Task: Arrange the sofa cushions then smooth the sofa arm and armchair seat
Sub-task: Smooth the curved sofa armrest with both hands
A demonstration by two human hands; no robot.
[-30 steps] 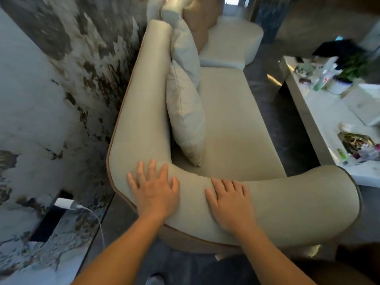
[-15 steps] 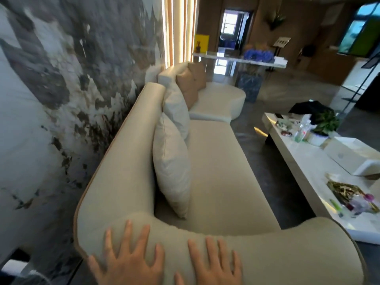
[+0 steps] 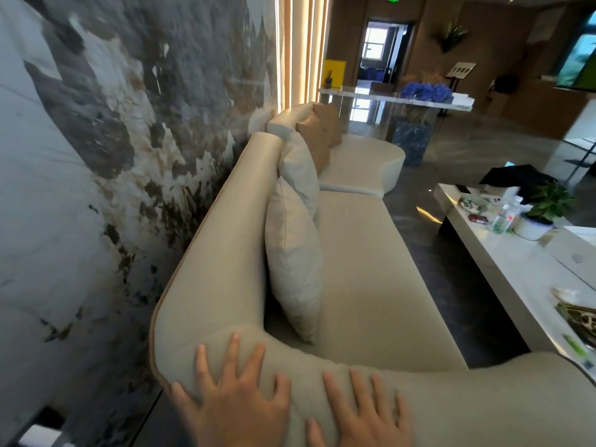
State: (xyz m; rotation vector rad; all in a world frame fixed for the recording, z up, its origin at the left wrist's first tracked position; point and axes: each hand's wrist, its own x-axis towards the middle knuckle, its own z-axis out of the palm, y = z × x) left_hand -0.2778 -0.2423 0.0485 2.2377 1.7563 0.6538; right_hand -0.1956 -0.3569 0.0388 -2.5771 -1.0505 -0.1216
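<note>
- Both hands lie flat on the sofa arm (image 3: pixel 451 401), the rounded beige bolster that runs across the bottom of the view from its corner by the wall off to the right.
- The left hand (image 3: pixel 235 398) rests on the sofa arm near that corner, fingers straight and spread, gripping nothing.
- The right hand (image 3: pixel 361 411) rests on the sofa arm just beside the left, fingers straight and a little apart, also holding nothing.
- The sofa arm's long axis runs left to right, across the way the fingers point; most of its bare length lies to the right of the right hand, so that hand looks the nearer one for a sweep along it.
- Beyond the sofa arm, two pale cushions (image 3: pixel 293 262) stand on edge against the sofa back (image 3: pixel 222 253), the nearer one tilted and close above the left hand's fingertips; two tan cushions (image 3: pixel 319 137) stand farther along.
- The cushions look arranged, so the step in hand is probably smoothing the arm.
- A low white table (image 3: pixel 503 269) with clutter stands well to the right of the sofa arm.
</note>
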